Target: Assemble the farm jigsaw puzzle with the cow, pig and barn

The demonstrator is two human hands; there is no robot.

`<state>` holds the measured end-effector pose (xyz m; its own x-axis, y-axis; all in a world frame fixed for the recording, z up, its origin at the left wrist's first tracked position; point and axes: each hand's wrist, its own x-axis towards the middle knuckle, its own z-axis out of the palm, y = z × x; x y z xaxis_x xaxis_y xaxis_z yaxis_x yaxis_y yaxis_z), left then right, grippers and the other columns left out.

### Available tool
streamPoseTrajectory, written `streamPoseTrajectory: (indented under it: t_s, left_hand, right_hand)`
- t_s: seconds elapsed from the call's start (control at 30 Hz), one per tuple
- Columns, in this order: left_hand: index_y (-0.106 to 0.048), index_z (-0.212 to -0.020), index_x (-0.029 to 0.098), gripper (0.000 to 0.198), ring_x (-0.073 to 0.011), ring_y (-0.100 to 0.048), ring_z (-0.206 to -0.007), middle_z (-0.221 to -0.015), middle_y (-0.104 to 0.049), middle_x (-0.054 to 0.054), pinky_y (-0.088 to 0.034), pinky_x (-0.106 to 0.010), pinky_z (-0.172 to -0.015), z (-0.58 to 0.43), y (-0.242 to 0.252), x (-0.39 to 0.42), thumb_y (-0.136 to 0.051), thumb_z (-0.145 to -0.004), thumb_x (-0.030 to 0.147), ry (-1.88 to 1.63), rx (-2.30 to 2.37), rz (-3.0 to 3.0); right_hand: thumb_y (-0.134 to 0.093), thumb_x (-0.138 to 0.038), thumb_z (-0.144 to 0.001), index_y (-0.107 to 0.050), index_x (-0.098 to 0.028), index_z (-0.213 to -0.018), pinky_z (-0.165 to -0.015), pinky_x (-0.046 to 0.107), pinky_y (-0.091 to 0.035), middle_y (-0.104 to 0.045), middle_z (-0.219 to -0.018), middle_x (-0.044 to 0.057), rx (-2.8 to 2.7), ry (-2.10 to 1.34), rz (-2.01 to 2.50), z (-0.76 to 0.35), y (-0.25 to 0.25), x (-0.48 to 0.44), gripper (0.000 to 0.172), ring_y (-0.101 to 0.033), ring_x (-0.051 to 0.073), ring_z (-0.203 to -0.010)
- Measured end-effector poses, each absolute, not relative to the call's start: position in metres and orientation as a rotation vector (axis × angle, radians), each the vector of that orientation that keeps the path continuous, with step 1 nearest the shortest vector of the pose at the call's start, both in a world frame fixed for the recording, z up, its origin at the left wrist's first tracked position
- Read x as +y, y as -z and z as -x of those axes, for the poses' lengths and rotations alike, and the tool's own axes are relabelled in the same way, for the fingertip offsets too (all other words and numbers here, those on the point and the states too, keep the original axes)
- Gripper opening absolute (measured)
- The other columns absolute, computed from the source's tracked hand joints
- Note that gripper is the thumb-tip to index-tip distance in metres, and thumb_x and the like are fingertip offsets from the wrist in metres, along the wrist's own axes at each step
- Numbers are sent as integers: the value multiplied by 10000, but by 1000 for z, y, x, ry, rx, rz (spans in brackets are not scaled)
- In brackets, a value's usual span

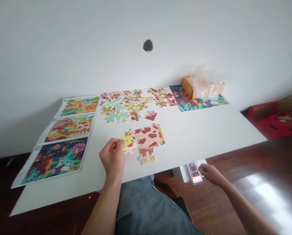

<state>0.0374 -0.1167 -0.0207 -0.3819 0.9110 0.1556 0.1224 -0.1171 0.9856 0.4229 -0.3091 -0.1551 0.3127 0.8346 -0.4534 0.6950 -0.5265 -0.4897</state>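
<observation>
My left hand (pixel 113 156) is closed in a pinch on a yellow-green puzzle piece (pixel 127 140). That piece lies against the left side of a partly joined jigsaw (pixel 149 135), a brown-spotted cow body with a white fence below. Down past the table's front edge, my right hand (pixel 211 173) has its fingers curled at the right edge of a lit phone (pixel 197 175). The phone rests on a white box-like surface (pixel 182 173). Whether those fingers grip anything is too small to make out. Two loose pieces, one with a pink pig (pixel 151 115), lie above the joined part.
Several loose puzzle pieces (pixel 122 104) spread along the back of the white table (pixel 197 130). A sheet with three pictures (pixel 70 127) lies at left. Back right, an orange box (pixel 187 85) and clear plastic bag (pixel 207 85) sit on a dark picture board (pixel 197 104). A red container (pixel 270 120) stands beyond.
</observation>
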Motion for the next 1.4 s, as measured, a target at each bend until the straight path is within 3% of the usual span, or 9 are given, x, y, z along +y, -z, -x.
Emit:
streamPoseTrajectory:
  t_s: [0.07, 0.1, 0.27, 0.57, 1.17, 1.4]
  left_hand:
    - [-523, -575, 157, 215, -95, -384, -533, -531, -402, 55, -285, -234, -509, -38, 23, -113, -668, -702, 252, -1586, 1540, -1178]
    - [-522, -570, 156, 215, -94, -382, -526, -522, -400, 57, -283, -234, -505, -39, 24, -112, -669, -695, 251, -1592, 1540, -1171]
    - [-536, -572, 156, 197, -95, -385, -525, -503, -391, 66, -292, -229, -508, -40, 25, -109, -659, -685, 260, -1621, 1589, -1154]
    - [-521, -547, 158, 200, -91, -372, -516, -507, -371, 67, -287, -232, -513, -40, 23, -109, -659, -666, 240, -1670, 1567, -1143]
    - [-541, -538, 152, 186, -95, -393, -495, -495, -381, 61, -307, -236, -508, -38, 24, -111, -665, -662, 214, -1688, 1542, -1128]
    - [-530, -526, 154, 201, -90, -377, -492, -488, -380, 59, -274, -235, -494, -38, 26, -111, -663, -669, 198, -1727, 1503, -1117]
  right_hand:
    - [-593, -255, -659, -739, -203, -899, -867, 389, -526, -729, -977, 127, -1239, -917, 2464, -444, 183, -322, 286, -690, 303, -976]
    - [-583, -258, -671, -729, -175, -977, -886, 401, -518, -717, -1020, 147, -1159, -895, 2501, -451, 194, -327, 349, -680, 315, -1003]
    - [-590, -304, -711, -681, -159, -1136, -827, 390, -534, -725, -1015, 119, -924, -960, 2494, -454, 240, -347, 458, -694, 288, -902]
    - [-628, -342, -784, -679, -167, -1168, -798, 320, -518, -742, -1008, 93, -860, -1054, 2452, -448, 280, -329, 426, -696, 245, -919]
    - [-623, -362, -818, -632, -122, -1089, -769, 301, -477, -726, -981, 141, -885, -952, 2700, -436, 291, -287, 362, -675, 254, -951]
    - [-406, -179, -875, -562, -76, -1270, -839, 312, -472, -680, -1165, 184, -930, -977, 2763, -428, 254, -290, 437, -659, 252, -1038]
